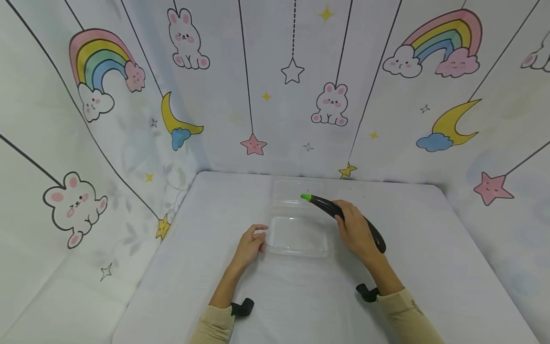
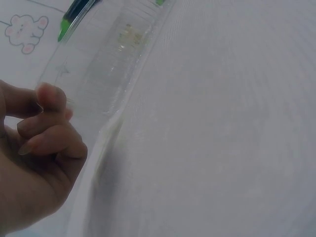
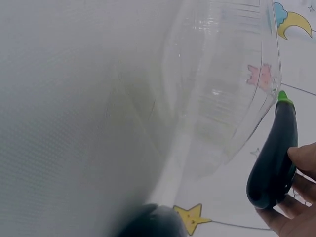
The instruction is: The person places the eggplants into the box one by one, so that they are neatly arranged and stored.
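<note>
A clear plastic box (image 1: 297, 254) lies on the white table, its clear lid (image 1: 285, 184) spread open behind it. My left hand (image 1: 250, 246) is at the box's left edge with fingers curled. In the left wrist view its fingertips (image 2: 51, 96) appear to pinch the box's rim. My right hand (image 1: 355, 230) grips a long dark eggplant (image 1: 326, 205) with a green stem tip. The eggplant is raised to the right of the box, its tip pointing left over the lid. The hand covers its middle. In the right wrist view the eggplant (image 3: 274, 153) lies beside the clear plastic wall.
White cloth covers the table (image 1: 206, 215). Patterned curtains with rabbits, rainbows and stars stand along its back and sides. A dark rounded shape (image 3: 150, 222) fills the bottom edge of the right wrist view; I cannot tell what it is.
</note>
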Demonstrator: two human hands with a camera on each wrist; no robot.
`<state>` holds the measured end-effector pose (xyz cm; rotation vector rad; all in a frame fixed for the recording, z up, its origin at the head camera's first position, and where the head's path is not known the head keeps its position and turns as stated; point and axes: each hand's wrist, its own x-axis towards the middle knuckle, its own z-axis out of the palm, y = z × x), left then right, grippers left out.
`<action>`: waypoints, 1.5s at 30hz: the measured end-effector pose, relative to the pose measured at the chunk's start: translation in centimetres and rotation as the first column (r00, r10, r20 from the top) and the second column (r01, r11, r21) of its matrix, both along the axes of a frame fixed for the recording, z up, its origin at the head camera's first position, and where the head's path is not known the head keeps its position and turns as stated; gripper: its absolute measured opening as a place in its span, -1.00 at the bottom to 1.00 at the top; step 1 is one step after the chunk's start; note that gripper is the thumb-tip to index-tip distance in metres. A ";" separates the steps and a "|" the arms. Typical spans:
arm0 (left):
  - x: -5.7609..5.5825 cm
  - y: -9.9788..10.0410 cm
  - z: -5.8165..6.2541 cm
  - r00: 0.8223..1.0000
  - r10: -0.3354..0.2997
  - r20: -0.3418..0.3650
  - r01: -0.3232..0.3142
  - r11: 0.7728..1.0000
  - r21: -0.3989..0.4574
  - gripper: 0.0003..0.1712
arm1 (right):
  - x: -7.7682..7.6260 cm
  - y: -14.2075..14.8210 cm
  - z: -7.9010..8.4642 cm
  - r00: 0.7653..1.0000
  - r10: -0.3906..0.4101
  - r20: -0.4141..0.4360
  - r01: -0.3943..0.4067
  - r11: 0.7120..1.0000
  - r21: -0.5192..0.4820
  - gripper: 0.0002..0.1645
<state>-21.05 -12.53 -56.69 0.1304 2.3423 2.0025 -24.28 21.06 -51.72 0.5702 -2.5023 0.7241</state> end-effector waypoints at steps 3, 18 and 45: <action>0.0 -0.1 -0.1 1.000 -0.005 0.005 0.006 1.000 -0.009 -0.62 | 0.0 -0.4 0.1 1.000 0.013 0.009 -0.013 1.000 0.008 -0.48; 0.0 -0.2 0.0 1.000 -0.025 0.002 0.025 1.000 -0.006 -0.62 | -0.4 -1.9 -0.4 0.996 0.068 0.052 -0.071 0.996 0.058 -0.45; -0.2 0.1 -0.2 1.000 -0.005 -0.009 0.006 1.000 0.007 -0.61 | -1.5 -4.5 -1.7 0.989 0.101 0.106 -0.114 0.985 0.129 -0.39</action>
